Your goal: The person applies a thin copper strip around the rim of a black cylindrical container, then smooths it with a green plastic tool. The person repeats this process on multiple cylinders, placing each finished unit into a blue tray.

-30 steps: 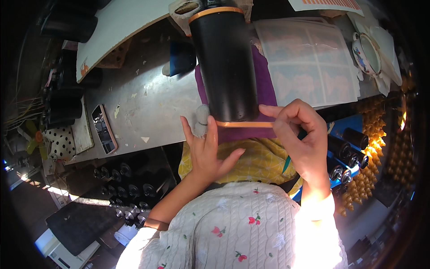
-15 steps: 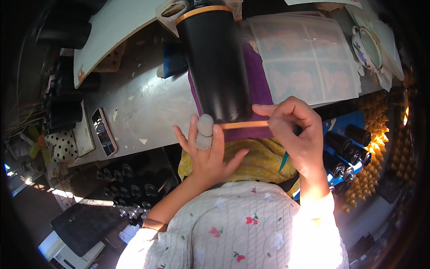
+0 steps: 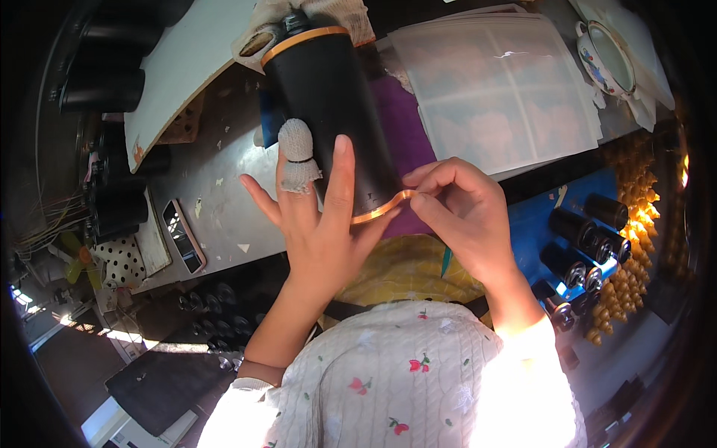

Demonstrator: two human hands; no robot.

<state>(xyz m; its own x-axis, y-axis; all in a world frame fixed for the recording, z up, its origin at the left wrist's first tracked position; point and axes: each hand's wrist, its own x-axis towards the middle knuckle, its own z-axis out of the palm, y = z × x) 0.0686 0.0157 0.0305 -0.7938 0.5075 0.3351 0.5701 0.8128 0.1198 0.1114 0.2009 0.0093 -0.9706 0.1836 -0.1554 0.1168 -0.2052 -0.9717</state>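
The black cylinder (image 3: 332, 119) carries copper bands at both ends. The left hand (image 3: 317, 224) lies open, fingers spread against its lower end. The right hand (image 3: 463, 216), beside that end, pinches the lower copper band (image 3: 385, 209).

Grey scuffed worktop (image 3: 224, 194): phone (image 3: 184, 236) at 9 o'clock, white board (image 3: 187, 67) at 11, purple cloth (image 3: 407, 127) centre, clear plastic sheet (image 3: 500, 89) at 1, patterned enamel dish (image 3: 606, 46) at 2

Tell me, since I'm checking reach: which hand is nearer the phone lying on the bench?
Left. The left hand rests on the black cylinder, just right of the phone; the right hand is farther right.
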